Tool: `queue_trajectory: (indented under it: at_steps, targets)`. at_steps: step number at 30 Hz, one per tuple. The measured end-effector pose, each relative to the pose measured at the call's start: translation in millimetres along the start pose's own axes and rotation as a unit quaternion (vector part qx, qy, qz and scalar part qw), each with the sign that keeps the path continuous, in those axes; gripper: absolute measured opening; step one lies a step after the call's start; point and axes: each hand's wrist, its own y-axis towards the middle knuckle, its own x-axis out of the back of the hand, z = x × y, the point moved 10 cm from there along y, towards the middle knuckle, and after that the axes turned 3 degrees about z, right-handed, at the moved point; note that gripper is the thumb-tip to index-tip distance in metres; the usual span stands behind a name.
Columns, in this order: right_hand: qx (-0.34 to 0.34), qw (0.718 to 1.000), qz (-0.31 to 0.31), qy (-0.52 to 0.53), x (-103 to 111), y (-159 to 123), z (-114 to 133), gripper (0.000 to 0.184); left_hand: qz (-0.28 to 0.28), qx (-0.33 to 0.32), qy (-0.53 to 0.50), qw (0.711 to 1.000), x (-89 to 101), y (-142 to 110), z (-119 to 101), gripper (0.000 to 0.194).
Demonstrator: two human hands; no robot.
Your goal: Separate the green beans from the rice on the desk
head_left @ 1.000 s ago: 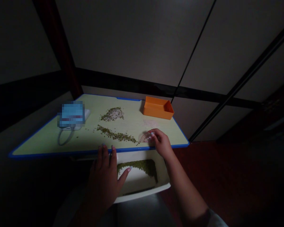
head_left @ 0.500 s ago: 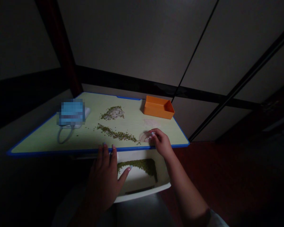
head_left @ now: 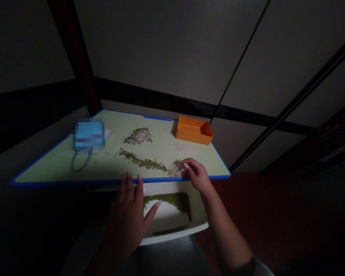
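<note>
My right hand (head_left: 196, 174) pinches a clear protractor (head_left: 176, 168) at the front edge of the pale table (head_left: 60, 163). Left of the protractor stretches a loose strip of small green beans (head_left: 145, 163), some close to its edge. Spread-fingered, my left hand (head_left: 130, 212) rests its fingertips on the blue table rim, holding nothing. Beneath the table edge, between my hands, a white drawer (head_left: 172, 239) is pulled out. More green beans (head_left: 172, 198) lie along its back and right side.
A mixed pile (head_left: 138, 136) of green and whitish pieces sits farther back. At the back right stands an orange box (head_left: 194, 130). A blurred-out device with a cable (head_left: 88, 134) is at the left. A faint clear, pinkish-marked piece (head_left: 184, 148) lies before the box.
The protractor has shifted slightly toward the front edge in my right hand, and a few beans there have moved. My left hand keeps its place. The camera view shifts slightly.
</note>
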Motion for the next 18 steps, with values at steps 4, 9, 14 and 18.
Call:
queue_trajectory:
  at_steps: [4,9,14,18]
  targets:
    - [-0.001,1.000,-0.021,0.017,4.3,0.3,1.7,0.023,0.002,0.001,0.001,1.000,-0.9,-0.5,0.4,0.080]
    - [-0.004,0.999,-0.034,-0.008,7.2,1.6,0.9,0.021,-0.004,0.001,-0.002,1.000,0.2,-1.2,0.2,0.080]
    - [-0.006,0.999,-0.037,-0.016,5.1,2.5,-1.8,0.021,0.001,0.009,0.000,1.000,1.0,-0.2,0.3,0.079]
    - [-0.013,0.999,-0.039,-0.015,2.9,3.7,-4.8,0.020,0.006,0.003,0.012,1.000,1.1,0.2,-1.4,0.078]
